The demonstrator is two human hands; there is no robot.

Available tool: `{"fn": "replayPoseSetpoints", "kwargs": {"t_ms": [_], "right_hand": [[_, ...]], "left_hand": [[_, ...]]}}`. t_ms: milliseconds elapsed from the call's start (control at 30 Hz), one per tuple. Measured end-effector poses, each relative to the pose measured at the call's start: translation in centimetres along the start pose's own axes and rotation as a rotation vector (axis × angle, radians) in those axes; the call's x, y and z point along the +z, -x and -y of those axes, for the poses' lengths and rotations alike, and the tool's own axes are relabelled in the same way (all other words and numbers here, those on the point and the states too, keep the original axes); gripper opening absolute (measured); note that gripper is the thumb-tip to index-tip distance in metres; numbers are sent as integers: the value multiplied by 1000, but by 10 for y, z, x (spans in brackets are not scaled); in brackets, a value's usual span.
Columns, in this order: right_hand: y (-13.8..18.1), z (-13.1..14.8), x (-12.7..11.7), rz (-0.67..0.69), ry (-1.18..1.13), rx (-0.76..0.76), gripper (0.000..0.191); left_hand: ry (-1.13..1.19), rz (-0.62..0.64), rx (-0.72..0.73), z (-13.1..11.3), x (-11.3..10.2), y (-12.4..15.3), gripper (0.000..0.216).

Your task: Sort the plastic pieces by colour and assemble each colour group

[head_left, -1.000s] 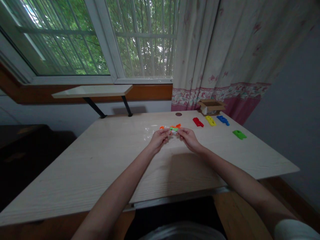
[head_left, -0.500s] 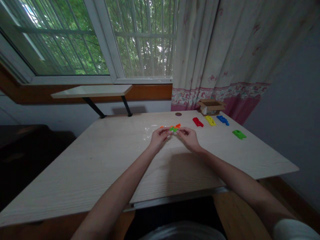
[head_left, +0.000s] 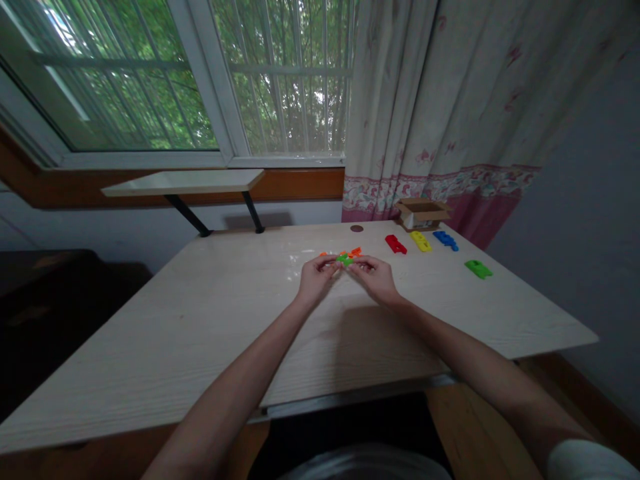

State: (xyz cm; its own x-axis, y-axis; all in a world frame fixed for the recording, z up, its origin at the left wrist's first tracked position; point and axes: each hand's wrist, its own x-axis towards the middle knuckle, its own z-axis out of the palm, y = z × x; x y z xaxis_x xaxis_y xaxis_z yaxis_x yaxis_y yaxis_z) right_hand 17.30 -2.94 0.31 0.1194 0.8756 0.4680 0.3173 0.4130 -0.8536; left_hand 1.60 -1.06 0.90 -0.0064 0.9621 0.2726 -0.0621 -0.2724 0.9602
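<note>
Between my two hands is a small bright green plastic piece [head_left: 345, 259], pinched from both sides above the far middle of the table. My left hand [head_left: 316, 275] grips its left end with thumb and fingers. On the right end, my right hand [head_left: 376, 273] holds it the same way. Orange plastic pieces [head_left: 355, 252] show just behind the green one; whether they touch it I cannot tell. The fingers cover part of the green piece, and its exact shape is too small to make out.
To the right lie a red piece [head_left: 396, 244], a yellow piece [head_left: 421, 241], a blue piece [head_left: 445, 241] and another green piece [head_left: 479, 269]. An open cardboard box [head_left: 423, 217] stands at the back edge of the table [head_left: 210, 333]. A raised white shelf [head_left: 190, 181] is at the back left.
My hands and the green piece have shifted very slightly left. The green piece's tilt looks a little different. Everything else lies as before.
</note>
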Motion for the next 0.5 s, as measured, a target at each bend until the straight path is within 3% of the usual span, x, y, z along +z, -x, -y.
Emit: {"fn": "replayPoseSetpoints", "kwargs": {"t_ms": [500], "right_hand": [[-4, -13, -3, 76, 17, -101, 30]], "left_hand": [[136, 87, -45, 2, 3, 1, 23]]}}
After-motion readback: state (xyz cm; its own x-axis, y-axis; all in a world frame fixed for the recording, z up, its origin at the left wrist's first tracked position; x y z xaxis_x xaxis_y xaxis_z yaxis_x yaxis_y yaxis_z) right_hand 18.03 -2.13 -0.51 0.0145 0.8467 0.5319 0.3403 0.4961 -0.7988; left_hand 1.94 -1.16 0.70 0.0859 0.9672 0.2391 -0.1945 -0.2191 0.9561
